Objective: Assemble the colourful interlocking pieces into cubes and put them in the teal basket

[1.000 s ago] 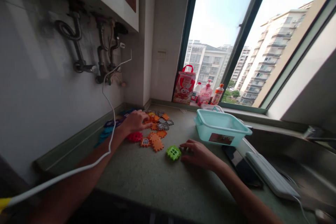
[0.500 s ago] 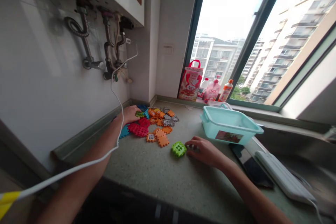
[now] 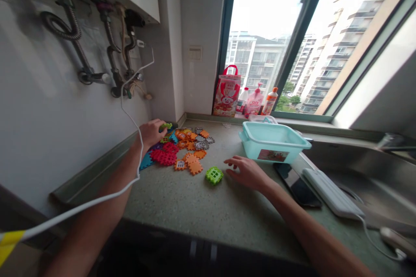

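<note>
At the back left of the counter, my left hand [image 3: 153,132] grips a green puzzle block [image 3: 166,126], raised a little over the pile. Beneath and beside it lie red blocks [image 3: 165,154], orange blocks [image 3: 192,163], grey blocks [image 3: 202,142] and a blue block [image 3: 146,161], all flat with notched edges. Nearer the front sits a bright green block [image 3: 214,175] with a window grid, seemingly a small stack. My right hand [image 3: 244,171] rests just right of it, apart from it, fingers spread and holding nothing.
A turquoise plastic bin [image 3: 274,140] stands right of the pile. Beside it lie a dark phone [image 3: 297,185] and a white power strip [image 3: 333,192], next to the sink [image 3: 344,169]. A white cable [image 3: 107,199] crosses in front of my left arm.
My left hand has lifted a green block off the pile. My right hand has drawn slightly away from the bright green block, its fingers more spread. The whole view has shifted.
</note>
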Demonstrator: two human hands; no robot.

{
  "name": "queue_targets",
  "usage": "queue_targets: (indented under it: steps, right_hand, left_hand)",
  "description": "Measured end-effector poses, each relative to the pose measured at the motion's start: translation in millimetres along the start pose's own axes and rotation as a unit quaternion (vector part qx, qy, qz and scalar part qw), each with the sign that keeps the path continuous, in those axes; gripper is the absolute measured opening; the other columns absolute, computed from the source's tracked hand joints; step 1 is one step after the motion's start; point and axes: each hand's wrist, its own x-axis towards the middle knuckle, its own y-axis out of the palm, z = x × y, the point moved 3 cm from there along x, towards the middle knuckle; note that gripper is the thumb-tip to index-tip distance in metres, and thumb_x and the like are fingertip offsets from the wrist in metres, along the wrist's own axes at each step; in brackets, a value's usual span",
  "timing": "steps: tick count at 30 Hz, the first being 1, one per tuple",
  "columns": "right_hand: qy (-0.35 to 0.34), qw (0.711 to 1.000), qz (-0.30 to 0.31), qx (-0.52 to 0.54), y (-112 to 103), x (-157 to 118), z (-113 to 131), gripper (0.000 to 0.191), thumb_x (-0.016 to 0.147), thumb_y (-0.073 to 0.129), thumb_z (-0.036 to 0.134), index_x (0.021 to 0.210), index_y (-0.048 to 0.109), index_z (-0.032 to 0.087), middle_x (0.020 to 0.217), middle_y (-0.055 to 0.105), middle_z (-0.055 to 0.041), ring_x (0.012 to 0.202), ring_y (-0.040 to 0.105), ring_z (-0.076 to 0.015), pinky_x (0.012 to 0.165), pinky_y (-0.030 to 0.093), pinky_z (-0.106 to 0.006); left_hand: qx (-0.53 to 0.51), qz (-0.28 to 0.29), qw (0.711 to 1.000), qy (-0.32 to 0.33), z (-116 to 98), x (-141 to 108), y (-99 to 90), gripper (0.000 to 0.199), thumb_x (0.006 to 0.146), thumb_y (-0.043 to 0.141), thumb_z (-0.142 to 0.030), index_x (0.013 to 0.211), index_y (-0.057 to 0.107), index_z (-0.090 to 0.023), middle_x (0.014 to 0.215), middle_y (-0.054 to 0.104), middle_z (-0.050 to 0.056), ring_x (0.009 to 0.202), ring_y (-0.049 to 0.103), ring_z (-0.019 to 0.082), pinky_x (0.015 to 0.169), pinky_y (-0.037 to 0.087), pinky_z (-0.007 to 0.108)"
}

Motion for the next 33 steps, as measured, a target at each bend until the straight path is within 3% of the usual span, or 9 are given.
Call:
queue_targets:
  steps: [4, 9, 14, 20, 23, 25, 27, 29, 33]
  right_hand:
    - [-0.023, 0.995, -0.091, 0.033, -7, 1, 4, 0.031, 0.098, 0.062, 0.028, 0.128, 0.071, 0.024, 0.112, 0.074, -0.0072, 0.088, 0.072, -0.0192, 0.084, 0.057, -0.033]
    - [-0.111, 0.970, -0.133, 0.173, -15, -1, 23, 0.052, 0.094, 0.073, 0.041, 0.142, 0.058, 0.026, 0.137, 0.067, -0.0115, 0.111, 0.070, -0.0237, 0.095, 0.058, -0.038]
    - [-0.112, 0.969, -0.113, 0.190, -12, 1, 38, 0.038, 0.089, 0.080, 0.043, 0.120, 0.069, 0.025, 0.121, 0.074, -0.0083, 0.098, 0.071, -0.0219, 0.084, 0.058, -0.034]
    - [-0.072, 0.980, -0.128, 0.136, -8, 6, 44, 0.027, 0.088, 0.079, 0.040, 0.108, 0.070, 0.024, 0.097, 0.074, -0.0024, 0.077, 0.066, -0.0161, 0.075, 0.055, -0.029]
    - [-0.064, 0.982, -0.143, 0.106, -9, 6, 46, 0.028, 0.086, 0.080, 0.039, 0.106, 0.069, 0.023, 0.093, 0.074, -0.0020, 0.078, 0.067, -0.0172, 0.076, 0.053, -0.029]
    - [-0.050, 0.985, -0.149, 0.078, -8, 5, 47, 0.028, 0.086, 0.080, 0.039, 0.106, 0.069, 0.024, 0.094, 0.075, -0.0025, 0.080, 0.069, -0.0185, 0.078, 0.053, -0.030]
    - [-0.036, 0.987, -0.149, 0.041, -7, 4, 48, 0.027, 0.087, 0.078, 0.040, 0.106, 0.068, 0.024, 0.097, 0.076, -0.0038, 0.083, 0.071, -0.0201, 0.079, 0.053, -0.031]
    - [-0.035, 0.989, -0.145, 0.006, -5, 2, 50, 0.028, 0.088, 0.077, 0.042, 0.107, 0.068, 0.024, 0.101, 0.077, -0.0055, 0.087, 0.072, -0.0221, 0.080, 0.053, -0.032]
    - [-0.046, 0.990, -0.128, -0.037, -2, 0, 54, 0.031, 0.091, 0.074, 0.047, 0.109, 0.066, 0.024, 0.105, 0.077, -0.0069, 0.092, 0.073, -0.0240, 0.083, 0.052, -0.033]
  left_hand:
    - [-0.125, -0.059, 0.978, 0.156, -58, -13, -6.5, 0.026, 0.102, 0.056, -0.035, 0.110, 0.076, -0.021, 0.110, 0.078, 0.008, 0.103, 0.073, 0.022, 0.094, 0.056, 0.033]
    - [-0.273, -0.094, 0.852, 0.437, -146, -55, -8.5, 0.021, 0.102, 0.061, -0.025, 0.120, 0.071, -0.024, 0.107, 0.079, 0.006, 0.096, 0.075, 0.016, 0.089, 0.060, 0.028]
    - [-0.247, -0.096, 0.809, 0.524, -180, -74, -17.0, 0.018, 0.103, 0.057, -0.021, 0.114, 0.071, -0.024, 0.101, 0.079, 0.006, 0.090, 0.075, 0.018, 0.082, 0.062, 0.030]
    - [-0.250, -0.089, 0.822, 0.504, -177, -74, -6.0, 0.017, 0.103, 0.056, -0.019, 0.111, 0.070, -0.023, 0.102, 0.077, 0.006, 0.092, 0.073, 0.016, 0.085, 0.060, 0.029]
    - [-0.225, -0.075, 0.855, 0.461, -173, -65, -0.7, 0.021, 0.102, 0.061, -0.032, 0.118, 0.069, -0.023, 0.111, 0.075, 0.008, 0.100, 0.072, 0.020, 0.091, 0.058, 0.033]
    - [-0.187, -0.051, 0.891, 0.409, -159, -52, 0.4, 0.039, 0.096, 0.068, -0.047, 0.126, 0.068, -0.023, 0.117, 0.074, 0.011, 0.108, 0.069, 0.025, 0.095, 0.057, 0.037]
    - [-0.129, -0.026, 0.939, 0.319, -133, -35, 1.9, 0.049, 0.090, 0.072, -0.054, 0.126, 0.069, -0.021, 0.117, 0.074, 0.013, 0.113, 0.066, 0.029, 0.097, 0.055, 0.041]
    - [-0.044, 0.006, 0.980, 0.196, -94, -20, 6.1, 0.037, 0.093, 0.068, -0.046, 0.118, 0.074, -0.019, 0.112, 0.075, 0.013, 0.112, 0.065, 0.031, 0.097, 0.054, 0.043]
    - [0.069, 0.106, 0.992, 0.016, -19, -8, 21.7, 0.029, 0.092, 0.055, -0.023, 0.106, 0.079, -0.020, 0.109, 0.077, 0.012, 0.107, 0.069, 0.029, 0.096, 0.052, 0.039]
